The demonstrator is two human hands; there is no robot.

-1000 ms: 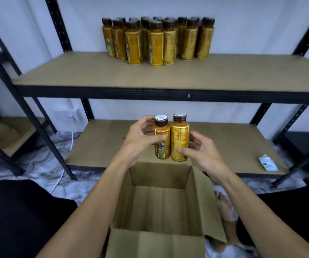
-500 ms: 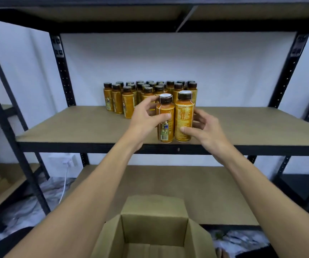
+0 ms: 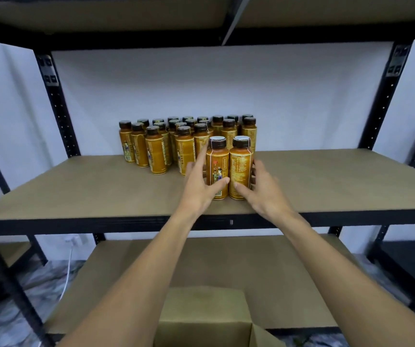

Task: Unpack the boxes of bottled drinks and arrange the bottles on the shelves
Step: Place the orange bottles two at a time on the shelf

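Note:
Two amber drink bottles stand side by side on the middle shelf (image 3: 76,186), near its front. My left hand (image 3: 198,181) grips the left bottle (image 3: 217,162), thumb across its front and fingers behind. My right hand (image 3: 261,189) grips the right bottle (image 3: 241,166) the same way. Behind them, several identical bottles (image 3: 176,144) with dark caps are grouped toward the back of the shelf. The open cardboard box (image 3: 201,316) sits below, at the bottom edge of the view.
Black metal uprights (image 3: 56,103) frame the shelf on both sides, with another shelf board (image 3: 126,13) close overhead. A lower shelf (image 3: 276,271) lies beneath. A white cable (image 3: 67,269) hangs at the lower left over a marbled floor.
Both hands carried the two bottles up from above the box and forward onto the middle shelf, where they now stand in front of the group. The view tilted upward.

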